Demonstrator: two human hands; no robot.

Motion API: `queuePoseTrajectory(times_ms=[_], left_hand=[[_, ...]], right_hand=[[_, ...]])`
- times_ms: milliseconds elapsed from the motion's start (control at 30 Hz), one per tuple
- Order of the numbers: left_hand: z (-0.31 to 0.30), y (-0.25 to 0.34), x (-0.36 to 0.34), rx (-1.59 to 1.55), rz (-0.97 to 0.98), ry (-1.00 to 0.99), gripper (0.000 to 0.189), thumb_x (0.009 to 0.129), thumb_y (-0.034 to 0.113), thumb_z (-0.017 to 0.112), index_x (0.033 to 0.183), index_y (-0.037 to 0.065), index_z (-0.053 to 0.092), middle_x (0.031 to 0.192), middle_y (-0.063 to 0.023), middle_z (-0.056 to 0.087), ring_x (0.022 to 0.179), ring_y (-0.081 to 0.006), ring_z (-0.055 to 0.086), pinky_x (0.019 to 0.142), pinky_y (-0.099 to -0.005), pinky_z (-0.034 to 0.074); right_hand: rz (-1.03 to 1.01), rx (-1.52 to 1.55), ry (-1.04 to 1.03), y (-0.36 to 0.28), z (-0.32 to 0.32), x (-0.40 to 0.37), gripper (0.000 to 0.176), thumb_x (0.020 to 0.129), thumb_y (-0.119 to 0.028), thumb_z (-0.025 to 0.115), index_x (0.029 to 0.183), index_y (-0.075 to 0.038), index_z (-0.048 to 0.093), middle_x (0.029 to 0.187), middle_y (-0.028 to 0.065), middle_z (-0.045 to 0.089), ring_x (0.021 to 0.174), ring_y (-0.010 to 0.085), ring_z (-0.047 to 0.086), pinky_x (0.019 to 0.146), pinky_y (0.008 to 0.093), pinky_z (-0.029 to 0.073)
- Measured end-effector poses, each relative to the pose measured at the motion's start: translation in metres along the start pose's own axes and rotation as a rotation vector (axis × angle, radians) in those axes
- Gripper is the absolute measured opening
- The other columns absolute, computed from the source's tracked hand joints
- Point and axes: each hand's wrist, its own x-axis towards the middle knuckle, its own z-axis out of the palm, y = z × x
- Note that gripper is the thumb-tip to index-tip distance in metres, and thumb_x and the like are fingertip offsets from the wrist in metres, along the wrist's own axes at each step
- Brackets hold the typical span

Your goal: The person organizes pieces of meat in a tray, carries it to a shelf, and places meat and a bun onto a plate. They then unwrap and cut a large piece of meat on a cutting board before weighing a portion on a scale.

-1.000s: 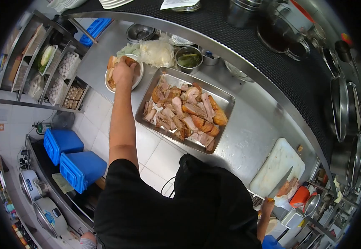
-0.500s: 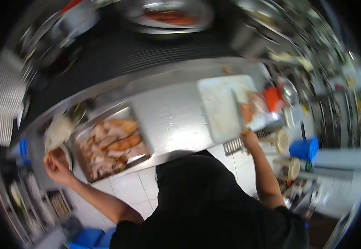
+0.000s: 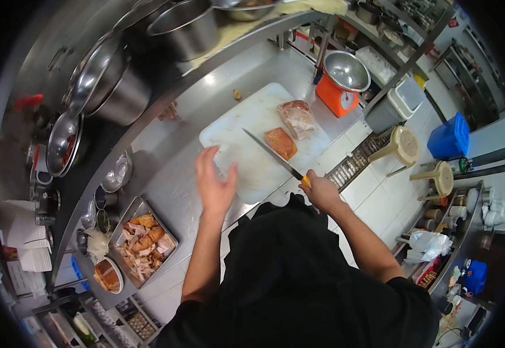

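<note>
My right hand [image 3: 322, 190] is closed around the yellow handle of a long knife [image 3: 270, 151], whose blade lies over the white cutting board [image 3: 241, 124]. Beside the blade sits a small browned piece of meat [image 3: 280, 144], and a larger block of meat [image 3: 296, 119] rests just behind it. My left hand [image 3: 214, 182] is empty with its fingers spread, at the board's near left edge. Cut meat pieces [image 3: 145, 246] fill a metal tray [image 3: 169, 225] to the left. Next to the tray is a white bowl [image 3: 120, 282] with brown food inside.
An orange scale [image 3: 336, 100] with a steel bowl [image 3: 346, 71] stands beyond the board. Large steel pots [image 3: 185, 32] line the raised shelf at the back left. Beige stools [image 3: 402, 146] and a blue bin [image 3: 449, 136] are on the floor to the right.
The view has turned toward the board. My left hand has left the white bowl and moved to the board's edge, with its fingers now spread. My right hand still holds the knife.
</note>
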Motion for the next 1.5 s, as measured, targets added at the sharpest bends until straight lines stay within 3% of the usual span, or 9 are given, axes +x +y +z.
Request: queuePoseTrajectory(times_ms=[100,300,500,633,733,833,1133,1233,1500], left_hand=[[0.065,0.024,0.029,0.041,-0.014,-0.350,0.071,0.083,0.019,0.082,0.143,0.003,0.050,0.147,-0.0214,0.051,0.139,-0.0401,0.047,0.116,-0.0490,0.040],[0.169,0.029,0.043,0.394,0.168,-0.598,0.108,0.066,0.035,0.093,0.154,0.005,0.038,0.153,-0.0216,0.043,0.141,-0.0401,0.043,0.118,-0.0486,0.039],[0.191,0.033,0.046,0.533,-0.050,-0.768,0.119,0.062,0.047,0.094,0.156,0.005,0.036,0.144,-0.0216,0.047,0.135,-0.0413,0.048,0.114,-0.0471,0.044],[0.177,0.048,0.039,0.580,-0.437,-0.670,0.121,0.063,0.057,0.093,0.155,0.002,0.036,0.146,-0.0219,0.045,0.134,-0.0404,0.051,0.112,-0.0476,0.045],[0.150,0.052,0.048,0.496,-0.691,-0.839,0.121,0.063,0.056,0.093,0.155,0.002,0.037,0.151,-0.0220,0.041,0.132,-0.0395,0.053,0.111,-0.0460,0.046],[0.141,0.026,0.029,0.688,-0.031,-0.747,0.115,0.064,0.052,0.093,0.153,0.002,0.040,0.150,-0.0215,0.046,0.130,-0.0376,0.057,0.110,-0.0443,0.047],[0.159,-0.009,0.038,0.224,-0.279,-0.739,0.087,0.074,0.032,0.086,0.145,-0.001,0.049,0.136,-0.0226,0.061,0.125,-0.0347,0.062,0.107,-0.0438,0.049],[0.146,0.026,0.081,-0.394,-0.453,-0.714,0.081,0.074,0.028,0.086,0.141,-0.003,0.053,0.131,-0.0199,0.065,0.120,-0.0283,0.065,0.104,-0.0389,0.052],[0.230,0.180,0.235,-0.128,0.135,-0.574,0.085,0.071,0.041,0.084,0.138,-0.003,0.055,0.124,-0.0226,0.071,0.115,-0.0326,0.070,0.100,-0.0420,0.054]], right_hand=[[0.034,0.127,0.057,0.037,-0.016,-0.011,0.040,0.099,-0.036,0.068,0.112,-0.002,0.050,0.082,0.0258,0.071,0.081,0.0474,0.070,0.071,0.0563,0.055],[0.055,0.198,0.056,0.102,-0.030,-0.009,0.040,0.098,-0.034,0.069,0.107,0.000,0.051,0.082,0.0266,0.070,0.081,0.0479,0.070,0.072,0.0571,0.054],[0.021,0.235,0.002,0.106,-0.039,0.002,0.041,0.099,-0.035,0.068,0.109,0.001,0.051,0.082,0.0266,0.071,0.081,0.0466,0.070,0.072,0.0557,0.055],[-0.002,0.238,-0.036,0.097,-0.036,0.008,0.040,0.100,-0.035,0.068,0.110,0.000,0.052,0.086,0.0268,0.071,0.083,0.0460,0.071,0.073,0.0550,0.055],[-0.020,0.216,-0.075,0.094,-0.028,0.019,0.039,0.100,-0.034,0.067,0.111,0.000,0.053,0.088,0.0263,0.072,0.085,0.0454,0.071,0.075,0.0545,0.056],[-0.009,0.198,-0.124,0.092,-0.027,0.034,0.038,0.100,-0.033,0.066,0.115,0.001,0.054,0.093,0.0256,0.073,0.090,0.0445,0.071,0.079,0.0538,0.056],[-0.048,0.201,-0.126,0.068,-0.020,0.094,0.040,0.100,-0.032,0.065,0.121,0.001,0.056,0.106,0.0233,0.073,0.102,0.0421,0.071,0.087,0.0530,0.055],[-0.031,0.204,-0.135,0.065,-0.019,0.101,0.039,0.100,-0.032,0.065,0.120,0.000,0.057,0.105,0.0225,0.074,0.101,0.0418,0.071,0.086,0.0526,0.055],[-0.053,0.260,-0.074,0.069,-0.015,0.099,0.037,0.098,-0.029,0.067,0.118,0.000,0.058,0.102,0.0220,0.075,0.098,0.0418,0.073,0.085,0.0526,0.057]])
